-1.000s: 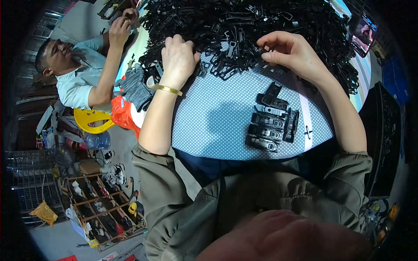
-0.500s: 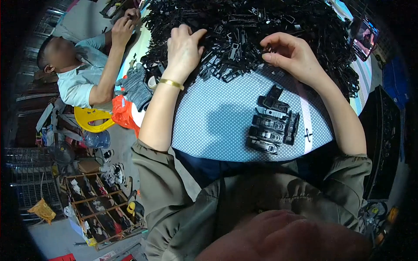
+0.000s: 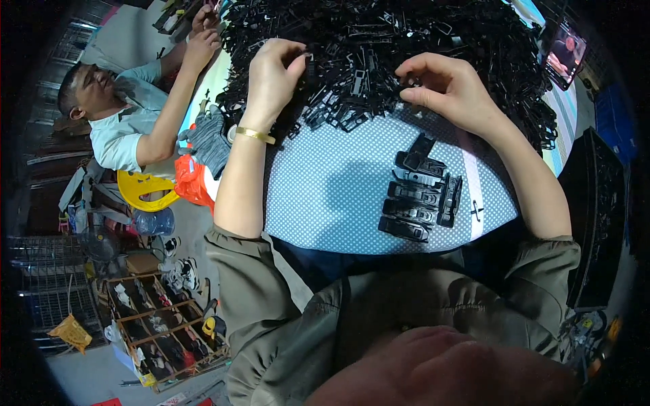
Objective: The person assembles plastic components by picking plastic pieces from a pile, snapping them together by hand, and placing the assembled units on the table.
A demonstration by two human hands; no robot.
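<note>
A large heap of black plastic clip-like parts (image 3: 338, 34) covers the far part of the table. At the near left edge of the heap, my left hand (image 3: 271, 78) has its thumb and forefinger close together, with what may be a tiny part at the tips. My right hand (image 3: 453, 88) hovers at the near right edge, fingers curled towards the thumb around something small and dark. Its kind cannot be made out. Between my arms, several assembled black clips (image 3: 413, 203) lie in a tight group on a blue-white dotted cloth (image 3: 305, 183).
Grey gloves (image 3: 210, 142) and a red plastic bag (image 3: 193, 179) lie at the left edge. A co-worker (image 3: 128, 115) sits there, hands at the table. A lit screen (image 3: 565, 54) stands at the right. A yellow stool (image 3: 142, 193) and wooden shoe rack (image 3: 166, 325) are lower left.
My left hand has shifted slightly left, and its thumb and forefinger have come closer together. My right hand has moved slightly left, fingers still curled. The co-worker's hands have shifted a little.
</note>
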